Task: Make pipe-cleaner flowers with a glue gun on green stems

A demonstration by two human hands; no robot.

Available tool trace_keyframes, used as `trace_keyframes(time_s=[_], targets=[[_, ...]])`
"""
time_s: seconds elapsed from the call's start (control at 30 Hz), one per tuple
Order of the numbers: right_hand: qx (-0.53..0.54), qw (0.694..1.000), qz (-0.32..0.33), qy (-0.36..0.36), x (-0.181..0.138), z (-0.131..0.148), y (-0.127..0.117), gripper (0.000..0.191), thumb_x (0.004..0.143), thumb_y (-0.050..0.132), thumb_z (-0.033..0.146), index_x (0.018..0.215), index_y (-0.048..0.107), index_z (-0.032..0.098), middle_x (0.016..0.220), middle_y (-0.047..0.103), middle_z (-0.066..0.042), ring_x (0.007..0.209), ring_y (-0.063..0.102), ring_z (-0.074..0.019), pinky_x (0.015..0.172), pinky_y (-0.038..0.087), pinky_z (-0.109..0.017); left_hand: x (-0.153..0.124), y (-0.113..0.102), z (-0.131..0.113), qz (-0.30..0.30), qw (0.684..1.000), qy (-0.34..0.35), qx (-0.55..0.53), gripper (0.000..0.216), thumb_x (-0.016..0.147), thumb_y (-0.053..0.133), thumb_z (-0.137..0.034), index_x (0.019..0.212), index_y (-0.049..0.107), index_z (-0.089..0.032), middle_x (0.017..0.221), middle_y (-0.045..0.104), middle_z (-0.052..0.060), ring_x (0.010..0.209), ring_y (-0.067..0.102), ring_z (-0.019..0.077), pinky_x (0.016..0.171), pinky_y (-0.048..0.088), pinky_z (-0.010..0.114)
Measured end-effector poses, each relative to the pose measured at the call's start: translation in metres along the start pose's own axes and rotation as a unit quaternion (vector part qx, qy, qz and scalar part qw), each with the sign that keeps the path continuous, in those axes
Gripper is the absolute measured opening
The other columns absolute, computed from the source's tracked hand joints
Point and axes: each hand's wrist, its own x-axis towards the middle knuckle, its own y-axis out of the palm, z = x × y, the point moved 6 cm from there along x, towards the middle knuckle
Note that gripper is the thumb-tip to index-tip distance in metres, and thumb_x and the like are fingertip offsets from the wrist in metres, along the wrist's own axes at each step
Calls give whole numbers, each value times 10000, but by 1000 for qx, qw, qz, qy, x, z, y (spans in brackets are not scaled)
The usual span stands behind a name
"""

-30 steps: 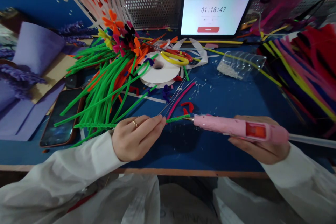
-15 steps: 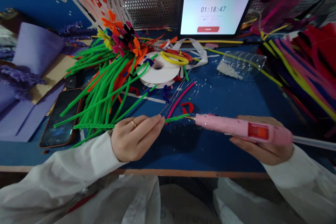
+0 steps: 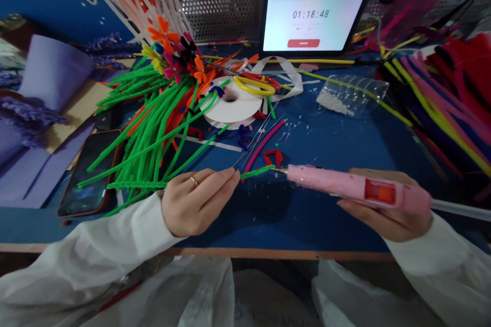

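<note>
My left hand [image 3: 197,199] pinches a twisted green pipe-cleaner stem [image 3: 256,171] just above the blue table [image 3: 330,133]; the stem runs left under the hand and its short end sticks out to the right. My right hand [image 3: 385,209] is closed around a pink glue gun [image 3: 356,190] held level. The gun's metal nozzle touches the stem's right tip. A ring shows on my left hand.
A heap of green stems with small coloured flowers [image 3: 153,122] lies at the left beside a phone [image 3: 90,171]. A white ribbon spool [image 3: 232,104], yellow scissors [image 3: 255,84], a bag of white beads [image 3: 347,94], a tablet with a timer [image 3: 316,10] and coloured pipe cleaners [image 3: 441,97] fill the back and right.
The glue gun and my right hand have drifted slightly to the right. The timer has gone from 01:18:47 to 01:18:48. My left hand holds still.
</note>
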Motion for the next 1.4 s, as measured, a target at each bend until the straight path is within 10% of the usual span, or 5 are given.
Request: trace_keyframes(time_s=[1.4], targets=[[12, 999, -47, 8, 2, 4, -5, 128, 795, 551, 171, 793, 522, 296, 577, 515, 51, 435, 510, -152, 349, 399, -274, 1, 1, 2, -4, 1000, -25, 12, 184, 772, 661, -107, 956, 659, -118, 914, 727, 48, 669, 675, 120, 577, 578, 226]])
